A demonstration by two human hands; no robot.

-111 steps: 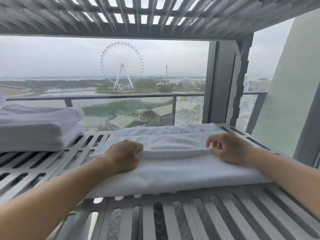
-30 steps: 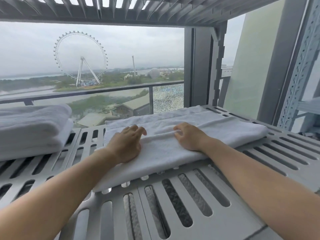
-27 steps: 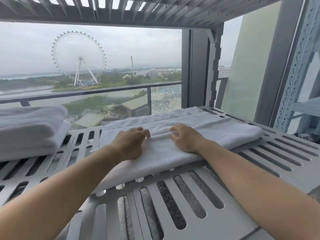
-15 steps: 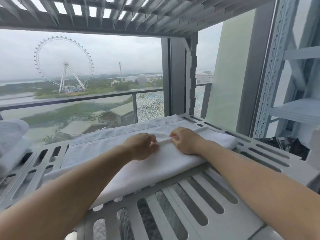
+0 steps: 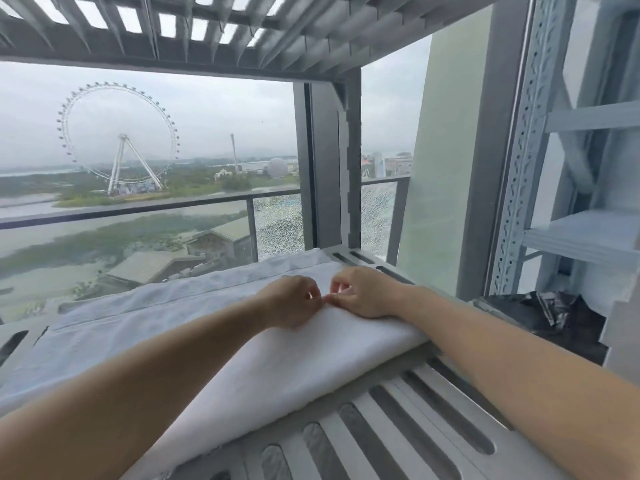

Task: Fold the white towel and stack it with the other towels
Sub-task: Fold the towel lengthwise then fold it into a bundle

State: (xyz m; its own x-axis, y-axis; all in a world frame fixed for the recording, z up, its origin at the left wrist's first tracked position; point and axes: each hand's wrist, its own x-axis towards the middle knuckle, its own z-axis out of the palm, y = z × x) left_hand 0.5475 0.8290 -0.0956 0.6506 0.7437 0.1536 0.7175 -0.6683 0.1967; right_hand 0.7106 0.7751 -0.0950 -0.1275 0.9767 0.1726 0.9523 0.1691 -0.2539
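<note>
Towel folding was mid-step here. White towel (image 5: 277,358) lay lengthwise on the slatted shelf (image 5: 398,410), already doubled into a long strip. The person's left hand (image 5: 291,301) and right hand (image 5: 362,294) sat side by side on top of it near its right end, knuckles up and fingertips almost meeting. Fingers (image 5: 341,284) on both hands were curled in tight and seemed to pinch a small ridge of the top layer between thumb and forefinger. The left one was a bit blurred, so its exact grip was harder to read.

Best guess, the step was picking up that right end to bring it over to the left. To do it cleanly, they'd want to catch every layer in the pinch, not only the top one. Then slide the hands apart toward the two corners so the end doesn't sag, and carry it low so the edges line up.

Most of the cloth ran off to the left of the fingers, passing under the left forearm. Only a short stretch sat beyond the right hand. The other towels were out of shot.
</note>
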